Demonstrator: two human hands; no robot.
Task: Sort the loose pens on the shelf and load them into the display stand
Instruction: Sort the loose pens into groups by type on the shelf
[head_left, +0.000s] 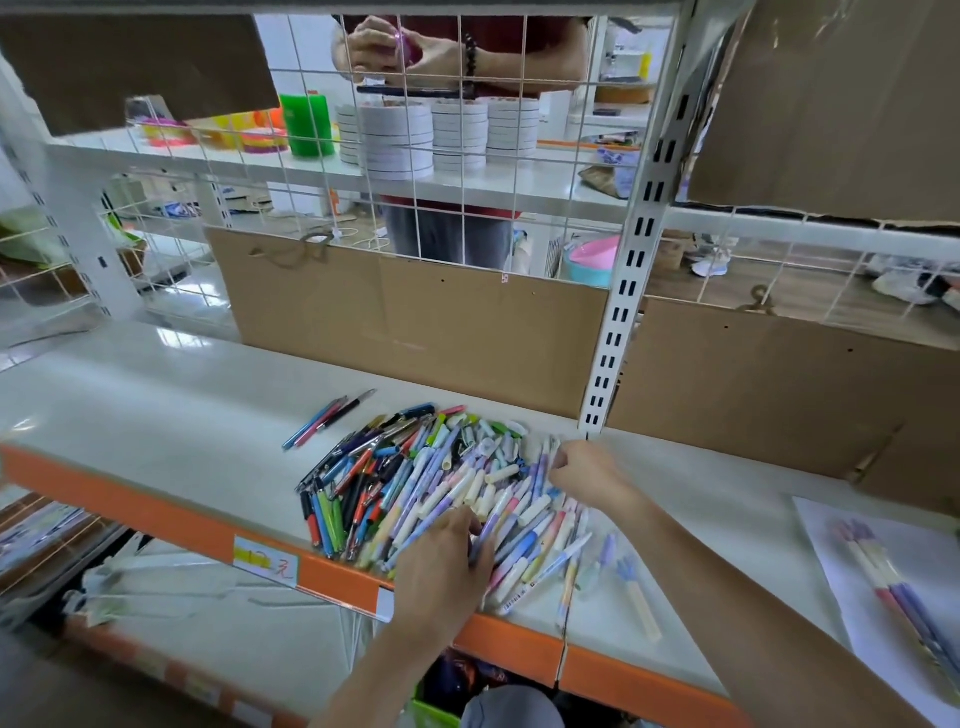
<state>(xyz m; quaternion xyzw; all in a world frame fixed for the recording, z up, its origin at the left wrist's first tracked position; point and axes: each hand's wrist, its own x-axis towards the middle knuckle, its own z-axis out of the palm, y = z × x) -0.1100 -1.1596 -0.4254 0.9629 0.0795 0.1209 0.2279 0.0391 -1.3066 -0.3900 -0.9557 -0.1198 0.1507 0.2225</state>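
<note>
White shelf (156, 415), orange front edge. Pen pile (415, 483) heaped at that edge. My left hand (441, 566) pinches a purple pen (480, 540); right hand (587, 473) curled into pile, hold unclear. Risk: nudged pens roll off.

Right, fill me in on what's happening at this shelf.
A person is sorting a big pile of pens on the white shelf. The left hand grips pens at the pile's near edge; the right hand pinches at pens on its far right side. Three pens lie apart to the left, and a few pastel ones rest on a paper sheet at right. No display stand is identifiable.
</note>
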